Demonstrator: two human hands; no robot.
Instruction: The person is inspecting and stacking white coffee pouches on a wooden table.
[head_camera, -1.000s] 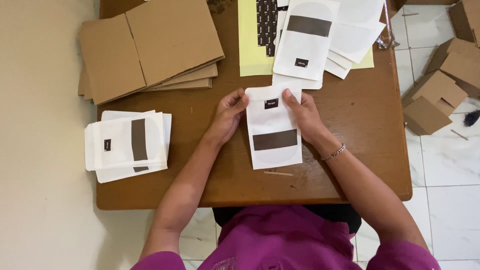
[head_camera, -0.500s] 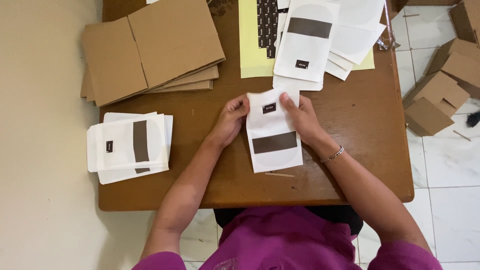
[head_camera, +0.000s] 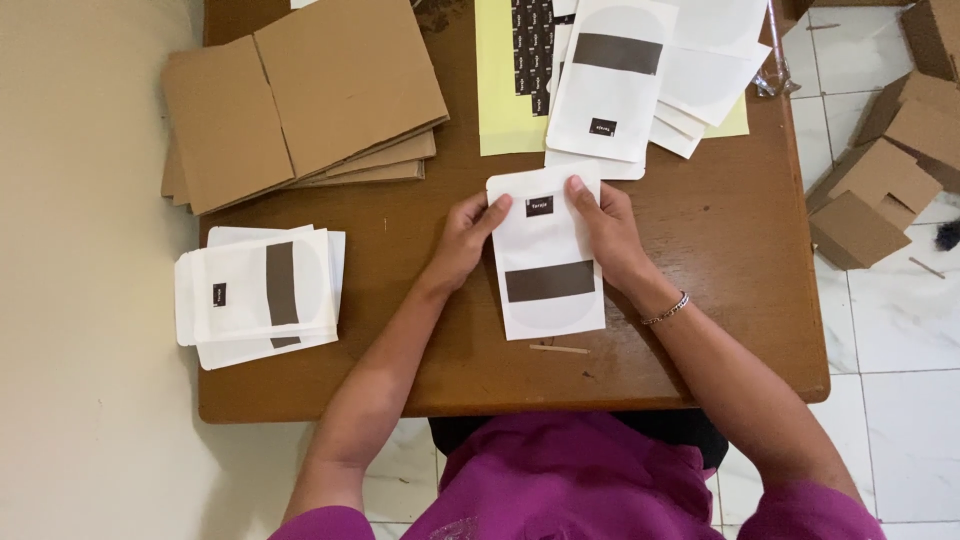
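The left hand (head_camera: 462, 240) and right hand (head_camera: 608, 232) pinch the far corners of a white pouch (head_camera: 546, 255) lying flat mid-surface, fingers closed on it. Its far edge touches a pouch pile (head_camera: 640, 90) cut off by the frame's top. Bare wooden surface (head_camera: 740, 270) lies right; another stack (head_camera: 260, 295) overhangs the left edge.

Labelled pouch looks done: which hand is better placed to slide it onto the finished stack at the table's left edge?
Left, probably. The left hand grips the white pouch on the side facing the stack of labelled pouches; the right hand would have to cross over.
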